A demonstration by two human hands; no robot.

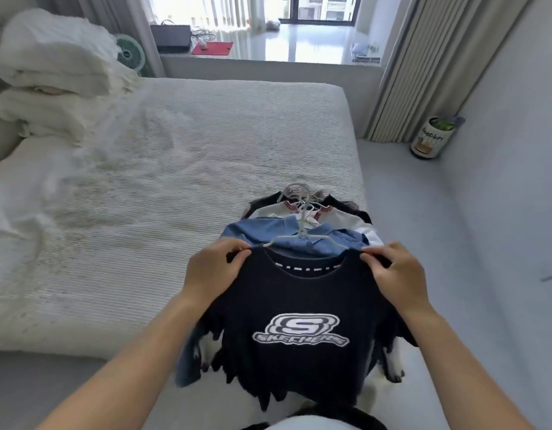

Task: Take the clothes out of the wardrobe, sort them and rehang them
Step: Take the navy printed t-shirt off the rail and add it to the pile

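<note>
Clothes point(299, 218) pile: lower garments hidden under T-shirt point(299, 352).

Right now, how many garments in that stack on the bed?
4 visible: dark Skechers tee on top, held at the shoulders by both hands; blue shirt beneath; white top with red stitching; dark garment farthest back. More may be hidden.

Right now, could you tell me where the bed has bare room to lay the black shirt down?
The bed is bare between the white bedding and the pile of hung clothes. The near right corner is crowded.
</note>
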